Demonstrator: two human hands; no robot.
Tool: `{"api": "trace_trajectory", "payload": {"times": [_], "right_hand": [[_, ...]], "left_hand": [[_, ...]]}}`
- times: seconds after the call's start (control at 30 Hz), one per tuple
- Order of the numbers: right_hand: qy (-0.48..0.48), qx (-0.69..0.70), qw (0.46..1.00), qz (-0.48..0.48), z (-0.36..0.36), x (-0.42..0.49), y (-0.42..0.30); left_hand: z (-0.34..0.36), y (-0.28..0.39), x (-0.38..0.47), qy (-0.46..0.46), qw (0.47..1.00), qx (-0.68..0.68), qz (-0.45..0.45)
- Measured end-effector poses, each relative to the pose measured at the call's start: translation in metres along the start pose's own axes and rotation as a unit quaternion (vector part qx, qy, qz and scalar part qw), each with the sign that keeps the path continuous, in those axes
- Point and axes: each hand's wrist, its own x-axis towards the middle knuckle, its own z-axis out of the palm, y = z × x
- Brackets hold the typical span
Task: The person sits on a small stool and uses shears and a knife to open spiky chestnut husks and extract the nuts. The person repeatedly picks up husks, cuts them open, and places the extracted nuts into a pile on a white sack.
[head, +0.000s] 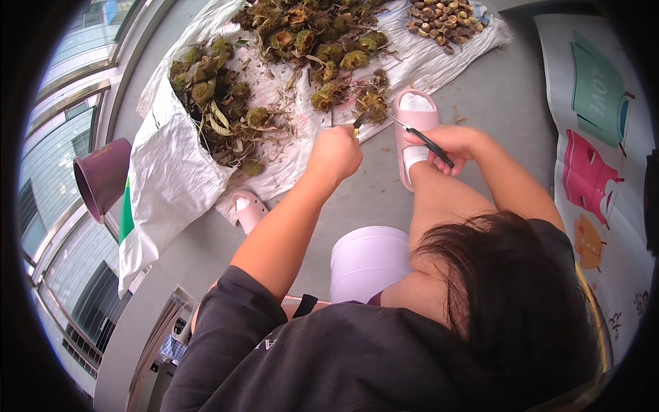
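Note:
My left hand (335, 154) is closed around a knife-like tool (360, 121) with a dark blade and a partly yellow handle. Its tip is by a spiny chestnut bur (375, 105) at the sack's edge. In my right hand (450, 144) is a metal tool with black handles (431, 147); its thin tip points towards the same bur, and whether it is scissors or tongs I cannot tell. A heap of chestnut burs (309, 38) lies beyond my hands, with more burs and leaves (206, 92) to the left. Loose brown chestnuts (445, 23) are piled at upper right.
A white woven sack (165, 149) is spread over the grey floor (376, 180). A purple bucket (105, 175) lies tipped at left by the glass railing. Pink slippers (419, 110) are on my feet, with a pale round stool (368, 260) between my legs. A printed sheet (582, 170) is at right.

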Motion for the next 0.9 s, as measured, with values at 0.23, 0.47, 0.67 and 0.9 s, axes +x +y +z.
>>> {"api": "trace_trajectory", "payload": {"times": [0.23,0.47,0.67,0.9], "right_hand": [[0.192,-0.169,0.966,-0.04,0.002,0.007,-0.02],[0.497,-0.498,0.703,-0.106,0.002,-0.005,-0.05],[0.503,-0.539,0.658,-0.155,-0.017,0.02,-0.083],[0.434,-0.423,0.786,-0.121,0.001,-0.032,-0.047]], "left_hand": [[0.0,0.004,0.016,-0.012,0.994,0.102,-0.033],[-0.023,0.018,0.003,-0.063,0.989,0.12,-0.065],[-0.019,0.016,0.008,-0.019,0.993,0.109,-0.029],[-0.03,0.003,-0.003,0.005,0.994,0.107,-0.037]]}}
